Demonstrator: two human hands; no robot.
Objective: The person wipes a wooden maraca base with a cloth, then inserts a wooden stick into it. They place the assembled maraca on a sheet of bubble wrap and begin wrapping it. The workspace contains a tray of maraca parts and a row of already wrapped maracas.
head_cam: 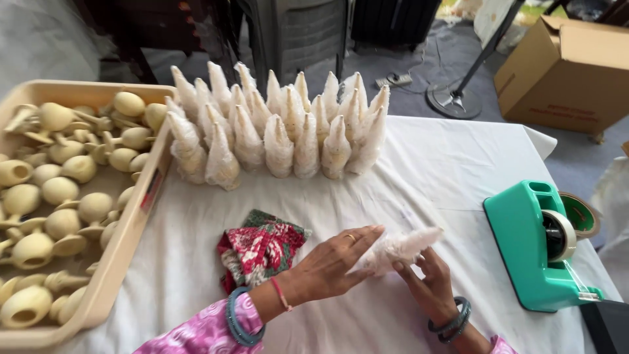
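Worktop [458,157], draped in white cloth, carries everything. Tan tray [141,203] at my left edge: full of cream, goblet-shaped wooden pieces [62,190], tumbled loosely, some on their sides. Cardboard box [570,69] on the floor beyond, contents hidden.

Far side of the cloth: cluster of wrapped cones [282,128], white gauzy wrapping, standing upright and touching. Teal tape dispenser [534,246] at my right, roll mounted. Folded floral cloth [259,249] just beside my left wrist.

Wrapped cone [400,248] lies near the front edge, between my hands, tip pointing right. Left hand [331,262] rests flat over its wide end, fingers extended, pressing rather than gripping. Right hand [429,282] pinches the wrap from below, fingers curled partway.

Judgement: light piece, soft fuzzy wrap over a hard core; wrap may slip or snag. Best held around the wide base.
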